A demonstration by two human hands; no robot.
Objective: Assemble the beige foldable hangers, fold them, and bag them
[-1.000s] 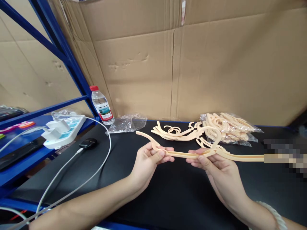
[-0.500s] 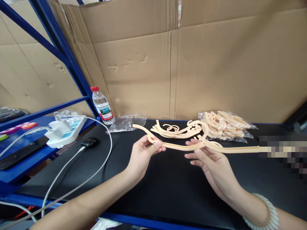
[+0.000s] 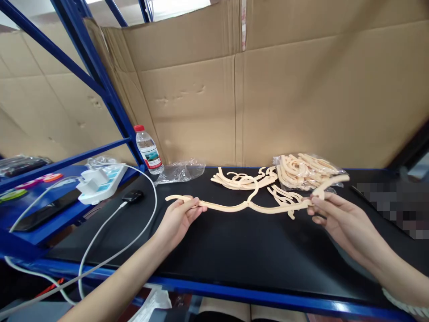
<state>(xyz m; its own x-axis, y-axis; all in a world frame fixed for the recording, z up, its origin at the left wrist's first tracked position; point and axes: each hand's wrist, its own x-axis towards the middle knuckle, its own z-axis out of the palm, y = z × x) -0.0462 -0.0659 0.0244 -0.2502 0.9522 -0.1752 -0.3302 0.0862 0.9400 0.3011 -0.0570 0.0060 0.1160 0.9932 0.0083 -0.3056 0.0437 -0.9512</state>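
I hold a cream plastic clothes hanger [image 3: 248,205] stretched out level above the black table [image 3: 234,250]. My left hand [image 3: 177,217] is closed on its left arm, near the tip. My right hand [image 3: 338,219] pinches its right arm, whose end sticks up past my fingers. The hanger's hook curls up at the middle, between my hands. Behind it lie a loose pile of cream hanger parts [image 3: 244,180] and a clear bag full of the same parts [image 3: 306,170].
A water bottle [image 3: 149,150] stands at the back left by a blue rack post [image 3: 100,80]. A white power strip [image 3: 100,181] with a cable [image 3: 134,237], a small black device [image 3: 133,196] and an empty plastic bag [image 3: 181,171] lie left. Cardboard walls [image 3: 268,98] stand behind.
My hands have moved apart along the hanger, from near its middle out to its two ends. The hanger now spans wide between them and sits lower, close to the table.
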